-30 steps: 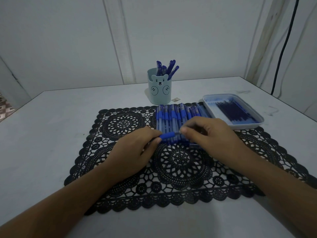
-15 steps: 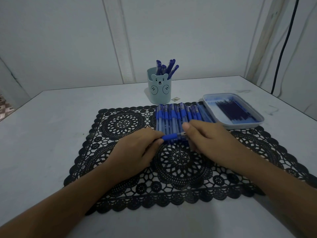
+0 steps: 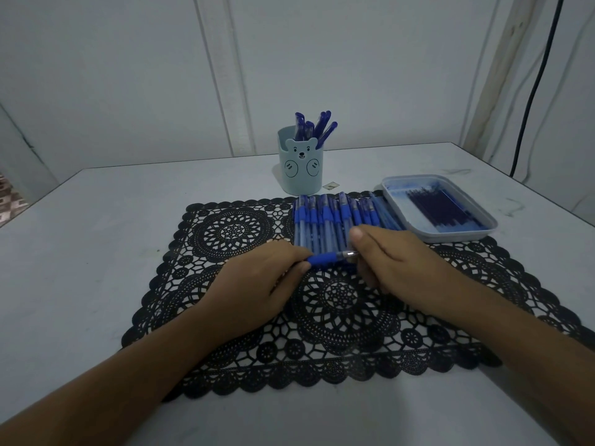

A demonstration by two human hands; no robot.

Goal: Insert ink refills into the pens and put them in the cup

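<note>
The pen in hand (image 3: 325,258) lies crosswise, held level just above the near ends of the pen row (image 3: 325,220). The left hand (image 3: 257,284) grips its blue rubber sleeve with fingers curled round it. The right hand (image 3: 396,262) pinches the silvery tip end between thumb and fingers. Whether the tip is being turned on or off cannot be told. The step is judged to be fitting the tip section over a refill.

Procedure: keep barrel and tip on one axis. Hold the barrel steady with the left hand and turn only the tip with the right. Stop at the first firm resistance; a crossed thread or a bent refill is the likely fault.

The row lies on a black lace placemat (image 3: 231,233). Beyond it stands the bear-faced cup (image 3: 301,169), holding several finished pens (image 3: 317,125). At the mat's far right corner, a shallow tray (image 3: 450,237) holds the dark refills (image 3: 441,209). All rest on a pale table (image 3: 96,252).
</note>
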